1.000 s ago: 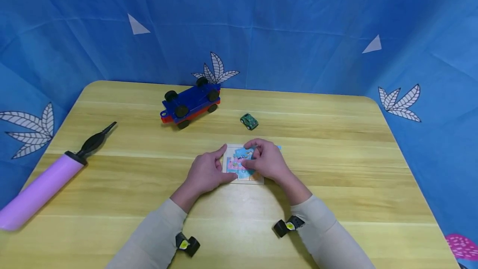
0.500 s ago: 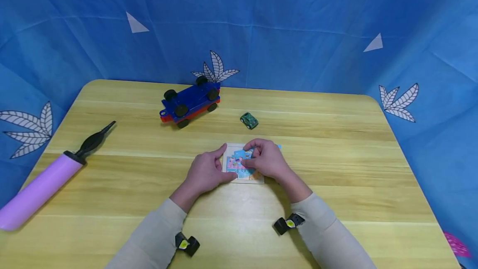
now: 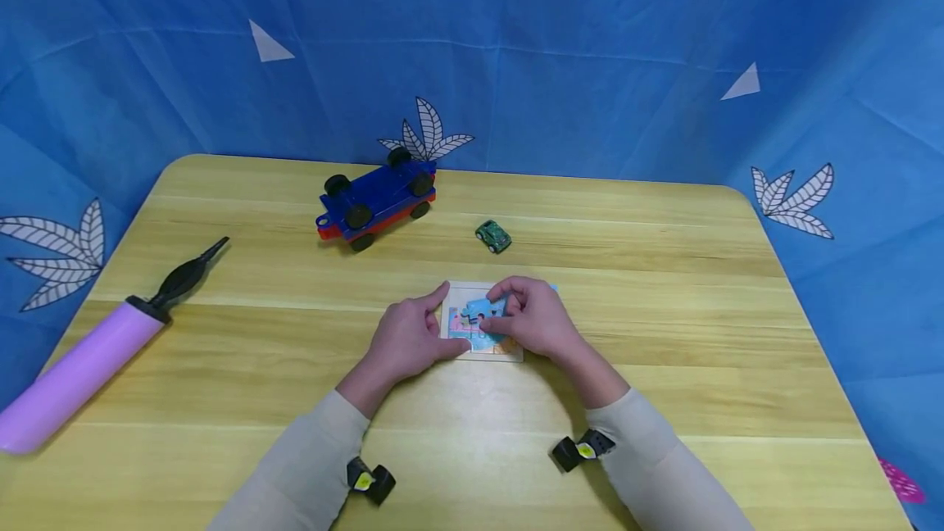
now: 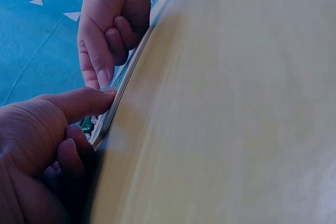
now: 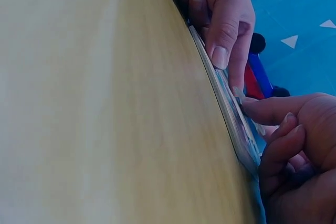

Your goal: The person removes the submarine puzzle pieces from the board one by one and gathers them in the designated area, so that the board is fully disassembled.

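Observation:
A small jigsaw puzzle board (image 3: 459, 356) with a pale frame lies flat mid-table in the head view, its picture blue and pink. At its left side my left hand (image 3: 409, 338) holds the frame, thumb on the front edge and index finger toward the back corner. Over the board, my right hand (image 3: 534, 318) pinches a light-blue puzzle piece (image 3: 478, 308) between thumb and index finger. In the right wrist view, the piece's thin edge (image 5: 239, 95) shows at the thumb tip, slightly above the board (image 5: 227, 103). My right hand covers the board's upper right part.
Behind the board stands a small green toy car (image 3: 493, 236). A blue and red toy vehicle (image 3: 378, 199) lies with wheels up, farther back and left. A purple hand pump (image 3: 88, 371) with a black nozzle lies at the left. Blue cloth (image 3: 590, 64) hangs behind the table.
The puzzle piece in my right hand has shifted slightly and turned over the board. My right wrist has moved a little to the right. The left hand stays on the frame.

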Tool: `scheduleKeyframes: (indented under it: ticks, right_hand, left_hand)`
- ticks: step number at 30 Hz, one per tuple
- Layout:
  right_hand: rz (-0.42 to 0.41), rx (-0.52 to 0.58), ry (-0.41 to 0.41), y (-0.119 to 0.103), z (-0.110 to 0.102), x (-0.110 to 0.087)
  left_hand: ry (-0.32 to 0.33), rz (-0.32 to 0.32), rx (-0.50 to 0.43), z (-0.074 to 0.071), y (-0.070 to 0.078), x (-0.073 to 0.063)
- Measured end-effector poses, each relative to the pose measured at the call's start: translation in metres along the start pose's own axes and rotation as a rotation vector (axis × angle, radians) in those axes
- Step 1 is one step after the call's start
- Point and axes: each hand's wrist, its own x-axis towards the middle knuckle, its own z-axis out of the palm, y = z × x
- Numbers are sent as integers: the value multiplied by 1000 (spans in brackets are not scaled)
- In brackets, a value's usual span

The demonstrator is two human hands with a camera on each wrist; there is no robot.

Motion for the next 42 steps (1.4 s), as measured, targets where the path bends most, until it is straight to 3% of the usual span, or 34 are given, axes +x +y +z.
scheduleKeyframes:
  ticks: [9,19,22,29,42]
  right_hand:
    - [-3,42,31,0,-12,-17]
    - [-2,47,98,14,-28,-28]
    - [14,58,107,6,-35,-35]
    - [42,74,136,27,-47,-37]
    - [111,102,189,43,-76,-46]
  left_hand:
    - [9,25,-1,1,0,0]
    - [8,7,-26,0,2,-1]
    - [8,3,-25,0,3,-1]
    - [9,4,-25,1,2,-1]
    - [16,-5,-23,2,2,-2]
